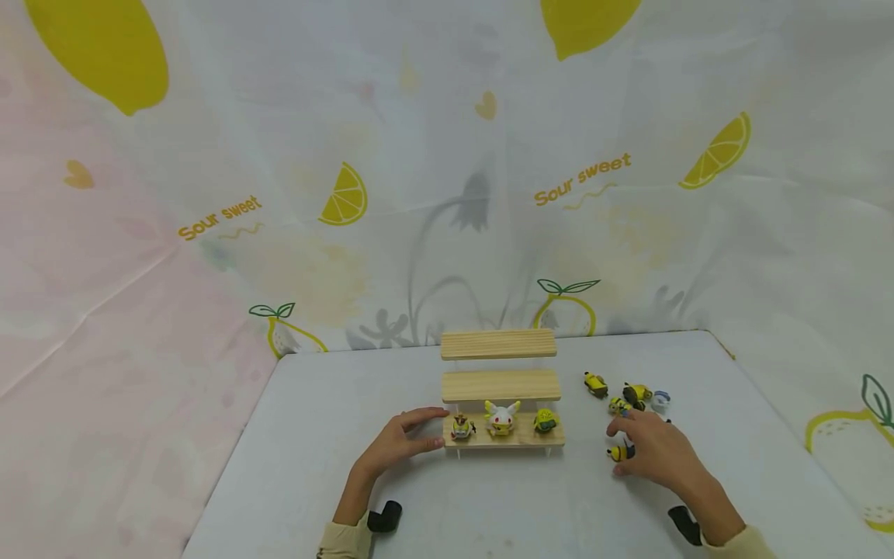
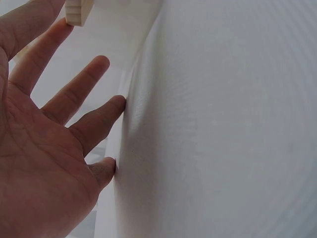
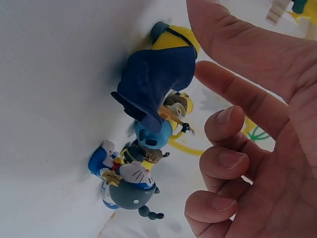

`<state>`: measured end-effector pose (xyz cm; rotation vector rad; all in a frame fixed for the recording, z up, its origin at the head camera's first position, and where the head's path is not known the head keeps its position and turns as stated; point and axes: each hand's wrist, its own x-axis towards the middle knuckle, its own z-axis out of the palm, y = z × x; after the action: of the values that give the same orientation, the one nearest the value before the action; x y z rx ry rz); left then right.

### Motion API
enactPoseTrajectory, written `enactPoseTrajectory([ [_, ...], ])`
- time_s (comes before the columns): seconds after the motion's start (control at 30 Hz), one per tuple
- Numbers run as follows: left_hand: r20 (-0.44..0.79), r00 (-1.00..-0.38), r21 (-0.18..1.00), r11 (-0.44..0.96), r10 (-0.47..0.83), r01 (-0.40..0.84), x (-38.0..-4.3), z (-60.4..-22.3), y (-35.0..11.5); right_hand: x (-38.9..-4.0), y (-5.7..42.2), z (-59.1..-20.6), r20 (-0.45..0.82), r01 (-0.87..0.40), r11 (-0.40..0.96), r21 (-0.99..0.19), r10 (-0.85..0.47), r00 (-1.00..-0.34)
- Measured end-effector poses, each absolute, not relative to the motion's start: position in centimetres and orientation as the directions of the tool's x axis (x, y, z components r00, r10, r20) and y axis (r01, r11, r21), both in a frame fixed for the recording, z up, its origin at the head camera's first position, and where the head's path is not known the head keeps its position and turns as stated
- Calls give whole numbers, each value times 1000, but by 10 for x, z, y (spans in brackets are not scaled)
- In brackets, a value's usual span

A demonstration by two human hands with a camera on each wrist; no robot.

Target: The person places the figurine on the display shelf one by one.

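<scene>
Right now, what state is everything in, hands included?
Wooden stand: upright
Leftmost figure: upright, lowest step
White figure: upright, same step
Green figure: same step, posture unclear
Caped figure: lying on the table
Blue-white figure: on the table
Other yellow figures: loosely grouped
Left hand: fingers spread, touching the stand
Right hand: thumb and forefinger apart, flanking caped figure

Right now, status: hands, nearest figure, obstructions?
Left hand touching bottom shelf. Right hand around caped figure, no grip visible. More figures crowded close beyond.
</scene>
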<state>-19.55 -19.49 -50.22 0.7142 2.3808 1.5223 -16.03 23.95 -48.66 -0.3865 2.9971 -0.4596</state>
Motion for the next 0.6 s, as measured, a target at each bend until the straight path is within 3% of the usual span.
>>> enactPoseTrajectory([
  [0.6,81,-858,910,313,507,271,-194,-503,-194,-163,238,-499,-58,-239,940,-245,-260,-964],
])
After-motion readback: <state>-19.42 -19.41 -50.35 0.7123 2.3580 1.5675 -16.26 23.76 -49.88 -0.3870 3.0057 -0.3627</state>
